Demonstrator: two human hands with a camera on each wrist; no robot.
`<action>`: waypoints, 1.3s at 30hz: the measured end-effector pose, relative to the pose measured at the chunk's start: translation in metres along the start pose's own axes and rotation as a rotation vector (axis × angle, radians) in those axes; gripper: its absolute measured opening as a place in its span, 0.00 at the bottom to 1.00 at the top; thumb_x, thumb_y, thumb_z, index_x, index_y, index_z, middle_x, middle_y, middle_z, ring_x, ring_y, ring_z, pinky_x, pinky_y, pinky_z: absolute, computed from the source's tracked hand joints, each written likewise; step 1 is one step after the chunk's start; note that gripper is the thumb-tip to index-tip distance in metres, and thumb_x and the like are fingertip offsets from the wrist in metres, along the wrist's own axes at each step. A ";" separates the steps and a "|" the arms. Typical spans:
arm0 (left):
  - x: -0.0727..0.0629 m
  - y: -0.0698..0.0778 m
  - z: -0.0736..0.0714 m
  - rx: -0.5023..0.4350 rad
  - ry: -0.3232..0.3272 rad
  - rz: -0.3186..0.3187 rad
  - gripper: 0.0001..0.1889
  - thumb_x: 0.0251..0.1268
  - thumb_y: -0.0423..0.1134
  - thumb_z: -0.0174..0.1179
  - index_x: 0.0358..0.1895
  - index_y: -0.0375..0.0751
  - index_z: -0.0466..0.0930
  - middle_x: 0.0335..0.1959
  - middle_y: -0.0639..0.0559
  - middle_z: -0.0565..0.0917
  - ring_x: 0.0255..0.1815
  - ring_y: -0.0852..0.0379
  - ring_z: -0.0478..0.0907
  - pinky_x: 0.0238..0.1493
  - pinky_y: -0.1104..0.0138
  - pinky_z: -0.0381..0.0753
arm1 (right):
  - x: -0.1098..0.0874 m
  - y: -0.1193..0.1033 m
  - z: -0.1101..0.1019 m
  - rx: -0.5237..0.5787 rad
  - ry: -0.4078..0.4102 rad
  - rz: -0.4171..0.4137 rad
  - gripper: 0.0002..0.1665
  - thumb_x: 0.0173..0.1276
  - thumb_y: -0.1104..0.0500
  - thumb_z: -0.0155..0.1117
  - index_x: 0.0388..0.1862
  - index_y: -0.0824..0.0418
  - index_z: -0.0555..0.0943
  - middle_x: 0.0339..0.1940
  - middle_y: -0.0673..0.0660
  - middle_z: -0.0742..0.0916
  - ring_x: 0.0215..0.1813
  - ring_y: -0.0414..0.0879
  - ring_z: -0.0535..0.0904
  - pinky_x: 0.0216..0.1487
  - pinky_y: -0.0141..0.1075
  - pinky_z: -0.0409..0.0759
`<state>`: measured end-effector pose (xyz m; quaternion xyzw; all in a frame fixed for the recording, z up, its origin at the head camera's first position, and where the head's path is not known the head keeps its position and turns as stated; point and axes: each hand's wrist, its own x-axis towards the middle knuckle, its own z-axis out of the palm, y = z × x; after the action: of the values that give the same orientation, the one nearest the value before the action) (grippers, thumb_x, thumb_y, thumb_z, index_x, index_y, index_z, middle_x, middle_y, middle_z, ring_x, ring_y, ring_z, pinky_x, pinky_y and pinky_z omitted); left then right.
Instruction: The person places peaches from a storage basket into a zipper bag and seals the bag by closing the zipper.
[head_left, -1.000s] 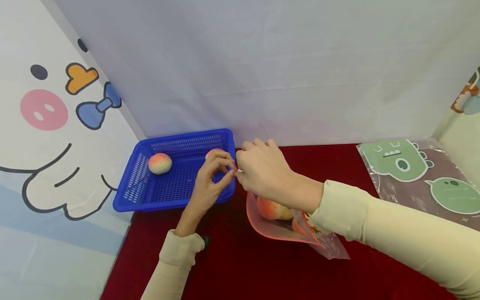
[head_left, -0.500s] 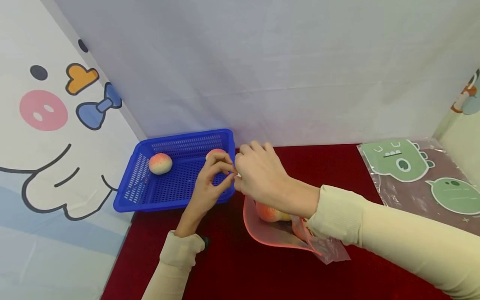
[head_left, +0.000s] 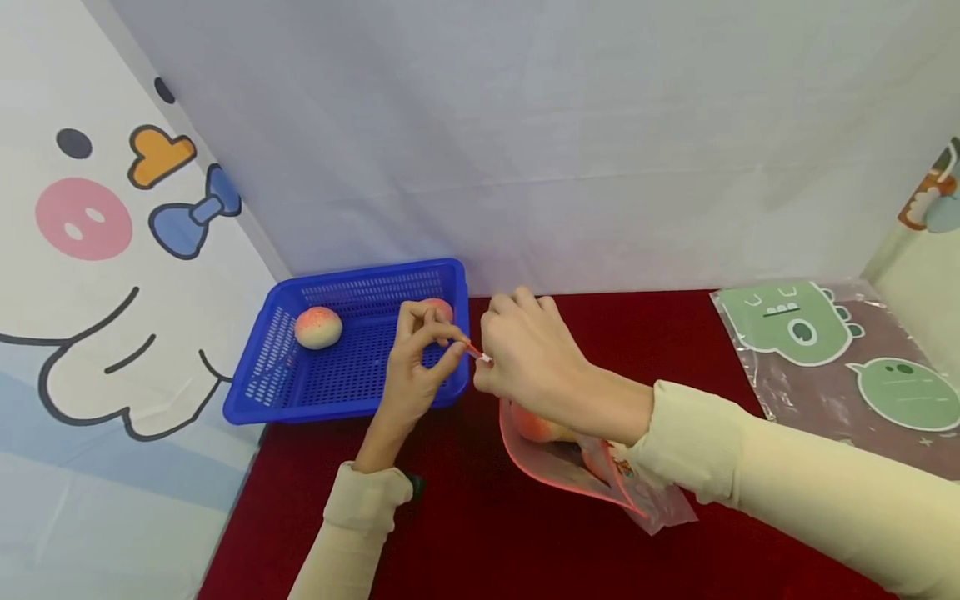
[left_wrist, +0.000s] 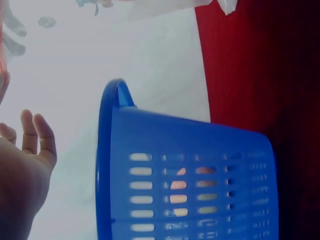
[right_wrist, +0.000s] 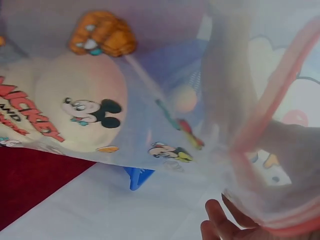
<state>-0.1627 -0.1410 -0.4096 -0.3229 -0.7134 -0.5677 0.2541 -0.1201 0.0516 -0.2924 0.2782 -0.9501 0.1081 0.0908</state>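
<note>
Left hand (head_left: 409, 367) pinching the rim of the bag (head_left: 557, 475), right hand (head_left: 531, 350) gripping it alongside; the bag, fruit (head_left: 536, 426) inside, sits beneath the right, beside the basket (head_left: 255, 367) at the table's (head_left: 450, 533) back left corner.

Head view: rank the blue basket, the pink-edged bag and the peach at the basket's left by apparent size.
1. Blue basket
2. Pink-edged bag, partly hidden by the right hand
3. Peach
</note>
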 end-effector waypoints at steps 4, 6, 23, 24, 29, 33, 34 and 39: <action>-0.001 0.001 -0.002 0.001 -0.004 0.000 0.03 0.71 0.33 0.67 0.39 0.37 0.88 0.41 0.41 0.63 0.49 0.55 0.65 0.55 0.67 0.66 | -0.008 0.002 0.000 0.033 0.013 -0.011 0.11 0.56 0.56 0.73 0.22 0.54 0.78 0.31 0.50 0.81 0.43 0.51 0.75 0.46 0.47 0.76; -0.001 0.002 -0.002 0.004 -0.004 -0.005 0.03 0.71 0.33 0.67 0.39 0.37 0.88 0.41 0.43 0.63 0.49 0.55 0.65 0.55 0.67 0.67 | -0.012 0.004 0.000 0.056 0.016 -0.005 0.09 0.56 0.56 0.74 0.24 0.54 0.80 0.31 0.49 0.81 0.44 0.51 0.75 0.46 0.47 0.75; 0.001 0.002 0.003 0.027 0.036 -0.014 0.03 0.69 0.34 0.68 0.37 0.37 0.88 0.40 0.46 0.64 0.50 0.56 0.65 0.55 0.67 0.66 | -0.025 0.012 0.011 0.200 0.117 0.040 0.06 0.54 0.59 0.76 0.23 0.54 0.85 0.36 0.49 0.86 0.54 0.54 0.79 0.46 0.45 0.73; 0.001 0.002 0.004 0.027 0.037 -0.017 0.03 0.69 0.34 0.69 0.37 0.37 0.88 0.40 0.46 0.64 0.50 0.56 0.65 0.56 0.68 0.66 | -0.026 0.012 0.011 0.203 0.122 0.038 0.07 0.54 0.59 0.76 0.22 0.54 0.84 0.36 0.49 0.86 0.54 0.54 0.79 0.46 0.45 0.73; 0.000 0.003 0.004 0.034 0.038 -0.030 0.01 0.67 0.31 0.69 0.37 0.36 0.87 0.39 0.45 0.62 0.49 0.56 0.65 0.55 0.67 0.65 | -0.030 0.013 0.010 0.233 0.139 0.033 0.08 0.51 0.59 0.76 0.20 0.53 0.83 0.36 0.48 0.86 0.55 0.53 0.79 0.48 0.47 0.75; 0.000 0.004 0.004 0.041 0.034 -0.035 0.03 0.64 0.26 0.69 0.37 0.37 0.88 0.39 0.47 0.61 0.46 0.57 0.65 0.54 0.67 0.65 | -0.033 0.014 0.009 0.288 0.138 0.043 0.09 0.50 0.60 0.75 0.19 0.52 0.81 0.35 0.47 0.86 0.55 0.52 0.78 0.52 0.51 0.75; 0.000 0.004 0.004 0.044 0.031 -0.037 0.03 0.64 0.26 0.68 0.37 0.37 0.88 0.39 0.47 0.61 0.46 0.57 0.65 0.53 0.67 0.65 | -0.035 0.015 0.009 0.307 0.133 0.049 0.09 0.50 0.60 0.75 0.20 0.51 0.81 0.35 0.46 0.86 0.55 0.52 0.78 0.53 0.51 0.75; 0.000 0.004 0.005 0.050 0.021 -0.034 0.03 0.67 0.31 0.68 0.37 0.34 0.87 0.38 0.44 0.60 0.44 0.56 0.64 0.52 0.67 0.66 | -0.041 0.018 0.010 0.403 0.117 0.081 0.08 0.49 0.62 0.73 0.19 0.51 0.82 0.39 0.47 0.87 0.56 0.51 0.77 0.55 0.53 0.73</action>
<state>-0.1599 -0.1358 -0.4080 -0.2983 -0.7300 -0.5574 0.2596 -0.0974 0.0846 -0.3140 0.2454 -0.9127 0.3157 0.0839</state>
